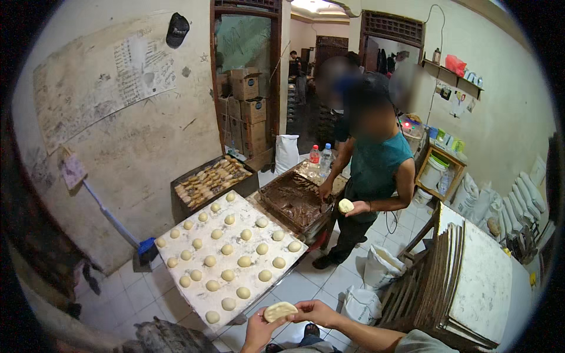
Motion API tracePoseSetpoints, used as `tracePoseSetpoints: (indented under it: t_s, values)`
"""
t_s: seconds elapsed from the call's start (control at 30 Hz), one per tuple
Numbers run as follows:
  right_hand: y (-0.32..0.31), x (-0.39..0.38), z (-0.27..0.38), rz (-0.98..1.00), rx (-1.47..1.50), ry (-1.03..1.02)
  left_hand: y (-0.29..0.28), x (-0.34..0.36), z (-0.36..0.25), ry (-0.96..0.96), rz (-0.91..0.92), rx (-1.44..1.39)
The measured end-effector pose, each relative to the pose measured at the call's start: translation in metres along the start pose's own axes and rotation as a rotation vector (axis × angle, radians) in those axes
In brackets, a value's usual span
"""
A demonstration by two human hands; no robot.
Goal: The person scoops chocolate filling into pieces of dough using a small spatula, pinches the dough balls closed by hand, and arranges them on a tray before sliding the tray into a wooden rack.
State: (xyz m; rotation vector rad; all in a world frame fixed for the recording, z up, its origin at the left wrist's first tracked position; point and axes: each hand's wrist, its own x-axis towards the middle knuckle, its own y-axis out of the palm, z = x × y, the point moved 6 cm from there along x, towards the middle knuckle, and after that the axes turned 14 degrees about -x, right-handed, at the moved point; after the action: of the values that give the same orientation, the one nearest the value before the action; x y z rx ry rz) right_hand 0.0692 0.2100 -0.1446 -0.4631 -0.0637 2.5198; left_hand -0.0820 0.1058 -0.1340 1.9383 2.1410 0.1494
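dough piece (281,310) — before board (245,217) | dough balls (227,249) on board | paste tray (278,211) — behind, right | broom (110,216) left | board stack (479,282) right

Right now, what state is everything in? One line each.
Flattened dough: held up in both hands
Left hand: holding its left side
Right hand: pinching its right end
Dough balls: rounded, spaced apart on the white board
Co-worker's dough: in the co-worker's hand
Paste tray: open, brown paste smeared inside
Dark pan: filled with pastries
Two bottles: upright
White sack: standing, top open
Cardboard boxes: stacked
Black cap: hung up
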Motion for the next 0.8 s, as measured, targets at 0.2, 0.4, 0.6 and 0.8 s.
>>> tracePoseSetpoints:
  t_s: [0.2,0.4,0.6,0.8]
  values:
    - [-0.001,0.003,-0.017,0.17,-0.212,0.072,0.004,-0.038,-0.037,-0.047,-0.016,-0.289]
    - [0.007,-0.002,0.037,0.023,-0.062,-0.059,-0.011,-0.022,-0.013,0.109,-0.356,-0.296]
    - [0.002,-0.006,0.091,0.042,-0.325,-0.129,-0.013,-0.017,-0.05,0.021,-0.232,-0.428]
    - [-0.003,-0.003,0.113,-0.128,-0.174,-0.094,-0.018,-0.018,-0.109,0.195,-0.518,-0.181]
